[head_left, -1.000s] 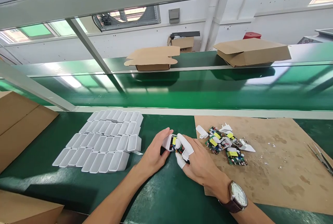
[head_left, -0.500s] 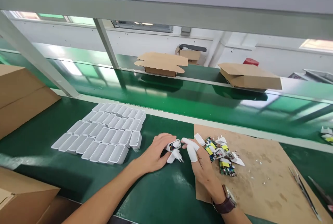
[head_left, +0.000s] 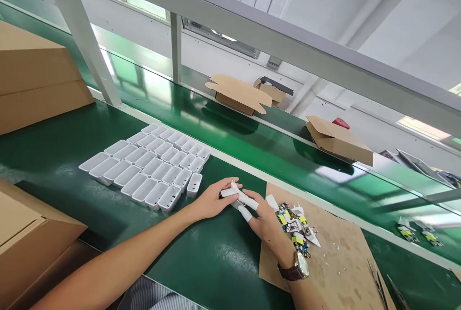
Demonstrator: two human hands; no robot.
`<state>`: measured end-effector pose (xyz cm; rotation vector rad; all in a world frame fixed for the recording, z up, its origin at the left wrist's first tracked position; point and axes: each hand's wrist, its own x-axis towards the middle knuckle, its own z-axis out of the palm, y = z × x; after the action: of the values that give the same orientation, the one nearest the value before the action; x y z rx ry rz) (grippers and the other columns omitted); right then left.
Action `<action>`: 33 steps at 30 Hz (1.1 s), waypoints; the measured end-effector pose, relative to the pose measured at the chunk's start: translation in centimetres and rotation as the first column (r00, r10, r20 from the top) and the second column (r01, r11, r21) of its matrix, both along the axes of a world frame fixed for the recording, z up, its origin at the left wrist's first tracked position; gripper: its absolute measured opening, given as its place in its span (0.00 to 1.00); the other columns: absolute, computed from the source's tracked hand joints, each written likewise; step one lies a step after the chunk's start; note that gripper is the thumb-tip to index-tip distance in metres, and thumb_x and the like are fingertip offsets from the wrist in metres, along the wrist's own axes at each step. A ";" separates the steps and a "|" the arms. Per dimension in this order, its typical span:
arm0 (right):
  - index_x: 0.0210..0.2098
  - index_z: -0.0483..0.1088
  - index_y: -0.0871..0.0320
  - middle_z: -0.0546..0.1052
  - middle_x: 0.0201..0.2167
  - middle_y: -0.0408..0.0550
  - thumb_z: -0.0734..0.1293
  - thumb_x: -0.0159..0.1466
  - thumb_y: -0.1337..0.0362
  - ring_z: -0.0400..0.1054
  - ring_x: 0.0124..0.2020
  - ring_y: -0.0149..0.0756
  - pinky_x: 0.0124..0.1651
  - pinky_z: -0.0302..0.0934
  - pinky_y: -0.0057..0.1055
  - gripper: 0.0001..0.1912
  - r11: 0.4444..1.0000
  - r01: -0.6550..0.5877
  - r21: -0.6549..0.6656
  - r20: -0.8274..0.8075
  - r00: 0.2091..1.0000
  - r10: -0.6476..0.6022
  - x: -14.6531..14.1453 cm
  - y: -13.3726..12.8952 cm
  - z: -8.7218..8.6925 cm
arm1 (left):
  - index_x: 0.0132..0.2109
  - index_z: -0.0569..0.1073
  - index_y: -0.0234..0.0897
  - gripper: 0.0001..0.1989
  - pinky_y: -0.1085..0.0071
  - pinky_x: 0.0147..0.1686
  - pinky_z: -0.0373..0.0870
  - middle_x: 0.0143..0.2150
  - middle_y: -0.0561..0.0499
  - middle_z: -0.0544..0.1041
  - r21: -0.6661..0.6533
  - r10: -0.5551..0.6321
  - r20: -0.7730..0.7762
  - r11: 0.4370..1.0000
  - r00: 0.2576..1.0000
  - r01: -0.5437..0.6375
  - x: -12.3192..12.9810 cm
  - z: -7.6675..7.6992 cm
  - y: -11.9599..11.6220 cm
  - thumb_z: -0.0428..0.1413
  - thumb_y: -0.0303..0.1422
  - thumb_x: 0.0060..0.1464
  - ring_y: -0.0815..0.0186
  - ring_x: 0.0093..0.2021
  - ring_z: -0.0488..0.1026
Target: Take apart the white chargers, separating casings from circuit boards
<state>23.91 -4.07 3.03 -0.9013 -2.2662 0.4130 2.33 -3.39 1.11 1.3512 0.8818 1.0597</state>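
Observation:
My left hand [head_left: 212,199] is closed on a white plug housing [head_left: 236,195], its pins pointing up and away. From the right, my right hand [head_left: 264,219], with white covers on its thumb and a finger, pinches the same housing. What is inside the housing is hidden now. Just right of my right hand, circuit boards with yellow parts and white plug pieces [head_left: 297,226] lie in a pile on a brown cardboard sheet [head_left: 338,281]. To the left, rows of open white plastic cases [head_left: 144,161] stand on the green table [head_left: 212,267].
Cardboard boxes [head_left: 39,79] stand at the left edge. Tweezers [head_left: 377,283] lie at the cardboard's right side. Behind the table runs a green belt [head_left: 284,156], with more boards [head_left: 406,231] at its right and flattened boxes [head_left: 239,94] beyond. A metal beam crosses above.
The view has tilted and shifted. The plug piece has come up over the housing, and my right hand has closed onto it from near its edge. The housing's opening no longer shows.

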 end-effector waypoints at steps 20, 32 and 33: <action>0.58 0.72 0.48 0.77 0.52 0.51 0.63 0.71 0.72 0.76 0.50 0.39 0.52 0.74 0.36 0.20 0.993 0.096 -0.074 -0.090 0.991 -0.102 -1.8 -2.0 -0.3 | 0.70 0.57 0.44 0.30 0.54 0.67 0.66 0.65 0.43 0.74 0.110 0.175 -0.122 0.981 0.977 -0.162 1.0 0.5 -2.1 0.56 0.36 0.65 0.57 0.65 0.72; 0.66 0.65 0.47 0.76 0.55 0.53 0.62 0.71 0.71 0.77 0.50 0.43 0.52 0.75 0.39 0.25 0.981 0.136 -0.137 -0.014 0.990 -0.140 -1.7 -2.6 -0.9 | 0.64 0.65 0.45 0.29 0.58 0.53 0.77 0.49 0.47 0.72 0.335 0.295 -0.284 0.922 0.912 -0.194 0.9 1.1 -2.1 0.56 0.24 0.57 0.61 0.50 0.76; 0.66 0.64 0.48 0.76 0.55 0.54 0.62 0.71 0.71 0.77 0.50 0.43 0.52 0.76 0.39 0.26 0.980 0.152 -0.127 -0.002 0.988 -0.154 -1.6 -2.7 -1.1 | 0.62 0.66 0.45 0.27 0.58 0.51 0.78 0.48 0.48 0.71 0.314 0.301 -0.305 0.927 0.904 -0.203 0.9 1.3 -2.1 0.55 0.24 0.56 0.61 0.49 0.76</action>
<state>22.29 -6.76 1.93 -1.1262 -2.1606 0.4957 3.24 -5.52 2.41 1.7284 1.2352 1.1960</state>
